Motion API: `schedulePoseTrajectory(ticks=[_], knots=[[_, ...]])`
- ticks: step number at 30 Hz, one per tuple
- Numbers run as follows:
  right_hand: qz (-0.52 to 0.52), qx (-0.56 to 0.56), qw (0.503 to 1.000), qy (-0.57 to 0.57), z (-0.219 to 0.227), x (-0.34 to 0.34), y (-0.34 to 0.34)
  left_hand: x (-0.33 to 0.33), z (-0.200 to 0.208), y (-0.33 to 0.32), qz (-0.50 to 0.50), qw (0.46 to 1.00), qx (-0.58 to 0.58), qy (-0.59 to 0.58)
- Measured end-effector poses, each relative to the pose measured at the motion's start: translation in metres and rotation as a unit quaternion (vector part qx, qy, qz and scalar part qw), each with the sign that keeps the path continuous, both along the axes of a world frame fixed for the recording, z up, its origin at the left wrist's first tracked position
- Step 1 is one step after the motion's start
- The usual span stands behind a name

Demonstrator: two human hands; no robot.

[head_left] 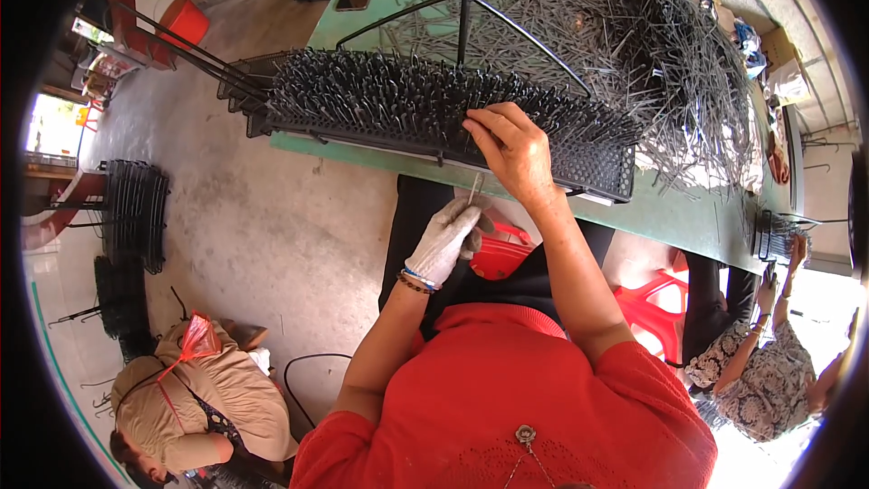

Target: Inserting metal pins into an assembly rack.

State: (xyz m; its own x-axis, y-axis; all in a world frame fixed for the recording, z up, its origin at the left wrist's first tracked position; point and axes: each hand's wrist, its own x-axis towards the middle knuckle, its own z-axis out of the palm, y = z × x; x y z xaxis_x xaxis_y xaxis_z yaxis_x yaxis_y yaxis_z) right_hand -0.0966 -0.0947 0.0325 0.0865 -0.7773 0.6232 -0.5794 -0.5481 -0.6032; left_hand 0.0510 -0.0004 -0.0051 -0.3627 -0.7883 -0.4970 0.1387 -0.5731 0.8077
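In front of me lies a long black perforated rack (593, 167), densely filled with upright thin black pieces (389, 91). My right hand (520, 152) is bare and reaches over the rack's near edge. Its thumb and fingertips are closed together among the pieces; what they grip is too small to make out. Just below the edge, my left hand (444, 240), in a whitish glove, is closed round a thin, pale, rod-like tool (475, 186). The tool points up toward the rack's underside. The glove hides its lower end.
A green table (697, 226) carries a large heap of thin dark strips (634, 63). A black metal frame (467, 9) rises behind the rack. Black racks (134, 217) stack at the left. Two people (204, 389) (760, 371) sit nearby; red stools (652, 312) stand below.
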Motion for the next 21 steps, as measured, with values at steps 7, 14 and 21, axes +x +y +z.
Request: schedulePoseTrajectory(ticks=[7, 14, 21], knots=[[-0.02, 0.07, 0.996, -0.055, 0.0, 0.007, 0.006, 0.001, -0.001, 0.0, 0.005, 1.0, 0.002, 0.011], [-0.026, 0.055, 0.997, -0.038, 0.001, 0.009, 0.003, 0.001, -0.002, 0.0, 0.007, 1.0, 0.004, 0.014], [-0.04, 0.053, 0.996, -0.054, 0.0, 0.013, 0.005, 0.003, -0.003, 0.0, 0.012, 1.0, 0.01, 0.023]])
